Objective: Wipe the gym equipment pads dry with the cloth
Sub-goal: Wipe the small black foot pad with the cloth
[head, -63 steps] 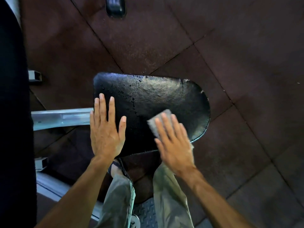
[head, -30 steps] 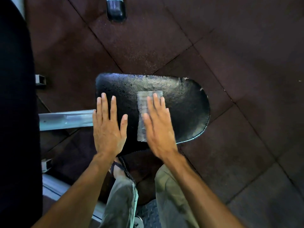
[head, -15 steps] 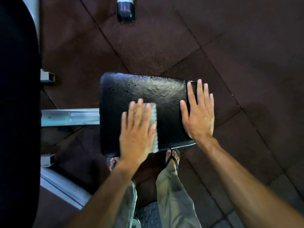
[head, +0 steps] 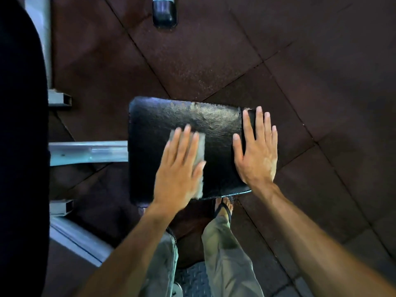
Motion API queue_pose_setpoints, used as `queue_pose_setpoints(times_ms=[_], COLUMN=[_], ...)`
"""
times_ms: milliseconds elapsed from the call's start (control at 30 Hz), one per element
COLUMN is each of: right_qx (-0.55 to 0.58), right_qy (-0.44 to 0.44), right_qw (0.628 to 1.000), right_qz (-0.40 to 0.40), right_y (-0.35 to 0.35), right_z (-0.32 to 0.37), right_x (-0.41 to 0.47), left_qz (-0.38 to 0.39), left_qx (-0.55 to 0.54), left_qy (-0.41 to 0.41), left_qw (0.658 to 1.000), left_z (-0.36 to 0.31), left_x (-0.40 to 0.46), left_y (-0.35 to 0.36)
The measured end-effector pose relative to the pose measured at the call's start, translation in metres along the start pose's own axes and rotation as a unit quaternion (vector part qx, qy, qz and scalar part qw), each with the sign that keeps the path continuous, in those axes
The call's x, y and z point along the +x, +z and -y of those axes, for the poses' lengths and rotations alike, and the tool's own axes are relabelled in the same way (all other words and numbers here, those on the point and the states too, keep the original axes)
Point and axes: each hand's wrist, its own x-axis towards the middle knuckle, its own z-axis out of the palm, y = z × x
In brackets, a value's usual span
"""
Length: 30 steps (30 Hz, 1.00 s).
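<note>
1. Since 2.1 s ago the hands swapped jobs: cloth went from right hand to left; right hand now braces the pad's right end instead of wiping.
2. Left hand [head: 179,166]: fingers straight, palm flat, pressing the small pale grey folded cloth [head: 198,146] onto the black, cracked vinyl seat pad [head: 214,123]. No pinch on it, just downward pressure. Cloth sits mid-pad, slightly left of centre, with strips showing past the fingertips and along the hand's right side.
3. Right hand [head: 256,153]: fingers straight and spread, flat on the pad's right end, fingertips reaching the far right corner. Holds nothing.
4. Risk: cloth is only trapped under a flat palm. A fast stroke or less pressure and it probably slides out or bunches, so bare skin drags over the vinyl instead.
5. Risk: cloth's near end is close to the pad's near edge. A stroke pulled toward the body could carry it off the edge onto the dark rubber floor tiles [head: 214,50].
6. Risk: vinyl is torn at the far right corner, just beside the right fingertips. Cloth could snag there and open the tear further.
7. Risk: far-left corner and left edge sit outside the current hand position; easy to leave them damp. Can't tell from the sheen what's still wet.
8. Risk: pad hangs off a light grey metal arm [head: 87,152]; lifting the bracing hand may let it shift.
</note>
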Motion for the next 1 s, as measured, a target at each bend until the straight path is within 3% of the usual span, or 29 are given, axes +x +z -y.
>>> queue_pose_setpoints(times_ms=[100,233,300,400,567,667,800,900,1000], right_qx=[-0.004,-0.010,-0.008,0.000,0.009,0.008,0.011,0.012,0.017], right_qy=[0.004,0.009,0.005,-0.001,-0.006,-0.002,0.005,0.003,-0.003], right_qw=[1.000,1.000,1.000,1.000,1.000,1.000,1.000,1.000,1.000], right_qz=[0.000,0.002,0.001,-0.007,-0.002,0.000,-0.004,-0.007,-0.007], right_y=[-0.001,-0.001,0.000,0.001,0.001,0.000,0.000,0.001,0.000], right_z=[0.002,0.003,0.001,-0.001,-0.004,-0.002,0.000,-0.001,-0.002], right_x=[-0.001,-0.001,-0.001,-0.001,0.000,-0.002,-0.002,-0.002,-0.002], left_qz=[0.003,-0.041,-0.057,-0.054,0.010,-0.004,-0.050,-0.066,-0.052], left_qx=[0.031,-0.052,-0.070,-0.060,0.000,0.010,-0.057,-0.060,-0.049], left_qy=[-0.058,-0.189,-0.167,-0.057,0.032,-0.030,-0.154,-0.128,-0.062], left_qw=[0.998,0.980,0.982,0.995,0.999,1.000,0.985,0.988,0.995], left_z=[0.038,0.065,0.042,-0.007,-0.003,0.043,0.062,0.020,-0.023], left_x=[-0.030,0.036,0.081,0.099,-0.012,-0.026,0.051,0.089,0.056], left_y=[-0.001,-0.020,-0.025,-0.019,0.000,-0.001,-0.020,-0.019,-0.004])
